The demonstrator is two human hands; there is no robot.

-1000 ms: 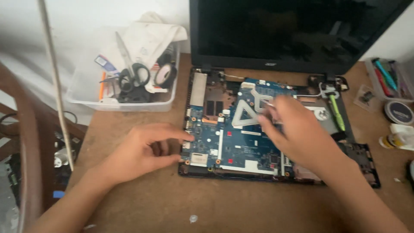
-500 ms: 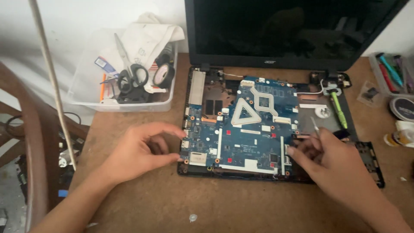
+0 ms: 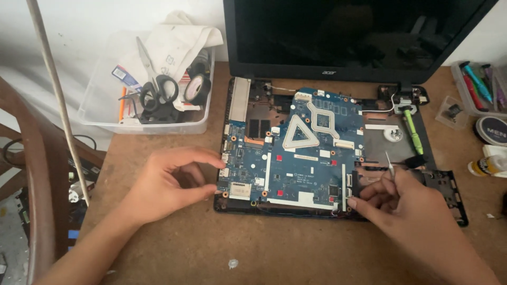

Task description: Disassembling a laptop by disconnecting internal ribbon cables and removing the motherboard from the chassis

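An opened laptop lies on the brown table [image 3: 296, 248], its blue motherboard [image 3: 296, 153] exposed inside the black base and its dark screen [image 3: 348, 31] standing upright behind. My left hand [image 3: 169, 182] rests on the table, with fingertips touching the base's left edge. At the board's lower right corner, my right hand [image 3: 401, 203] grips thin metal tweezers [image 3: 389, 166] whose tip points up. A green-handled screwdriver [image 3: 413, 131] lies on the base's right side.
A clear plastic bin [image 3: 105, 113] at the back left holds scissors, tape rolls and a cloth. Small containers, pens and a round tin [image 3: 491, 129] sit at the right edge. A wooden chair back [image 3: 31, 174] and a thin rod [image 3: 58, 100] stand on the left.
My right hand has drawn back from the middle of the motherboard to its lower right corner, tweezers in hand. My left hand has stayed at the left edge.
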